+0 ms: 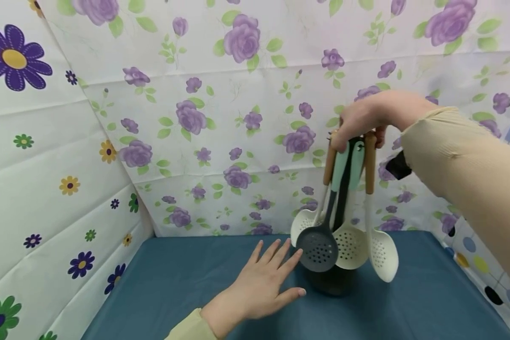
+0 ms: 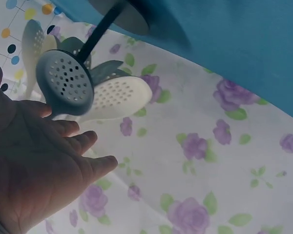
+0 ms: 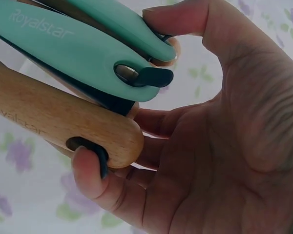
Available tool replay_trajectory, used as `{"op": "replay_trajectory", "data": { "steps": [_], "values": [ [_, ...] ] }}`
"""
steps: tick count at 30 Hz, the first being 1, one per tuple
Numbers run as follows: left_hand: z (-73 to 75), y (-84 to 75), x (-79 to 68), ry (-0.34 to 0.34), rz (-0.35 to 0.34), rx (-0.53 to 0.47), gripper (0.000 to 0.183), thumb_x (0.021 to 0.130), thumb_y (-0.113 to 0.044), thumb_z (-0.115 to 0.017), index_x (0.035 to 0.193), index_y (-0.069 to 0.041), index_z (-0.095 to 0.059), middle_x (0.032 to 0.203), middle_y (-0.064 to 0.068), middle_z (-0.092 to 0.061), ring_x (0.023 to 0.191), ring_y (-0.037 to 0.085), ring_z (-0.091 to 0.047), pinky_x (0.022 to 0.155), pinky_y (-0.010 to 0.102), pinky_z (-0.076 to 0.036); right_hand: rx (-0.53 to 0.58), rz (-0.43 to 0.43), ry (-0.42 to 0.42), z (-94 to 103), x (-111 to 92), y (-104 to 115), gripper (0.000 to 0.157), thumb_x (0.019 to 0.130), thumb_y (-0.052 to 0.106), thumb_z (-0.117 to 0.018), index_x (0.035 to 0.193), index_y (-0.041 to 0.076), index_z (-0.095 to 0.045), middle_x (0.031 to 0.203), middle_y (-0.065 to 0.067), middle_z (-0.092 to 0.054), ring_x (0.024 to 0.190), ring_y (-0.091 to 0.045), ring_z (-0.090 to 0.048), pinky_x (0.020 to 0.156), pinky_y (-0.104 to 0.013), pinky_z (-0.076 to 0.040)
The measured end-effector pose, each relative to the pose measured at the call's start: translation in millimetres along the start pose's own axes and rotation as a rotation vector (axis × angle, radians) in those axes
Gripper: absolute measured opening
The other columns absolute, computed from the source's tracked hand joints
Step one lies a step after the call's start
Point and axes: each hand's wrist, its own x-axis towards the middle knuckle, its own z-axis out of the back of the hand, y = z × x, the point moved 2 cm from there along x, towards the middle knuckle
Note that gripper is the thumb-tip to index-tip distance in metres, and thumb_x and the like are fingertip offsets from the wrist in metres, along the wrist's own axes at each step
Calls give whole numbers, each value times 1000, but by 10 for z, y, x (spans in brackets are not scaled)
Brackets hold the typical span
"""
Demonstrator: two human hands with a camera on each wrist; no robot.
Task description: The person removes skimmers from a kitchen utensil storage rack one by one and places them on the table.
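Note:
My right hand grips the top of a dark utensil stand's cluster, its fingers curled about the handle ends. In the right wrist view, the thumb touches a mint handle and a fingertip lies on a wooden handle; dark hooks pass through their holes. Below hang a dark grey skimmer, a cream skimmer and a white slotted spoon. The stand's round base is at the bottom; whether it touches the table cannot be told. My left hand, fingers spread, is beside the grey skimmer, holding nothing.
A blue cloth covers the table. Behind it rises a backdrop with purple roses. A side sheet with bright flowers stands at the left, and one with coloured dots at the right.

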Motion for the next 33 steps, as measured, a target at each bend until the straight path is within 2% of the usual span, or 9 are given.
{"op": "replay_trajectory", "data": {
  "steps": [3, 7, 14, 22, 28, 33],
  "values": [
    [-43, -54, 121, 1, -18, 26, 79, 99, -75, -20, 166, -34, -7, 171, -2, 3, 157, 23, -2, 122, 61, -5, 9, -25, 10, 0, -53, -183, 25, 87, 30, -65, 91, 8, -54, 83, -9, -56, 62, -21, -51, 51, -32, -48],
    [-98, -172, 289, 20, -46, 66, 78, 98, -76, -18, 165, -38, -5, 171, -4, 4, 157, 22, -1, 123, 60, -5, 30, -49, 43, -6, -140, -408, 25, 88, 29, -64, 79, 13, -48, 73, -3, -47, 56, -18, -41, 49, -30, -42],
    [-192, -345, 517, 55, -94, 125, 78, 97, -77, -13, 164, -39, -1, 171, -5, 6, 157, 19, 0, 125, 54, -5, 63, -70, 64, -81, -246, -713, 21, 89, 28, -63, 85, 10, -53, 71, -1, -48, 55, -16, -38, 48, -29, -40],
    [-214, -462, 594, 74, -109, 97, 78, 97, -77, -14, 164, -39, -2, 171, -6, 6, 157, 18, 0, 125, 53, -8, 108, -80, 55, -145, -285, -880, 23, 90, 28, -64, 93, 7, -56, 73, -2, -52, 57, -17, -43, 49, -30, -42],
    [-199, -501, 637, 54, -116, 71, 76, 98, -75, -14, 164, -39, -2, 171, -5, 4, 157, 19, -2, 125, 53, -9, 128, -77, 55, -150, -279, -976, 26, 91, 29, -63, 100, 5, -56, 77, -3, -57, 58, -17, -44, 50, -31, -41],
    [-190, -525, 672, 51, -122, 42, 75, 99, -74, -16, 164, -38, -3, 171, -4, 3, 157, 20, -4, 125, 54, -10, 128, -71, 40, -158, -281, -1026, 25, 90, 29, -64, 95, 6, -55, 73, -2, -54, 56, -16, -43, 49, -30, -42]
  ]
}}
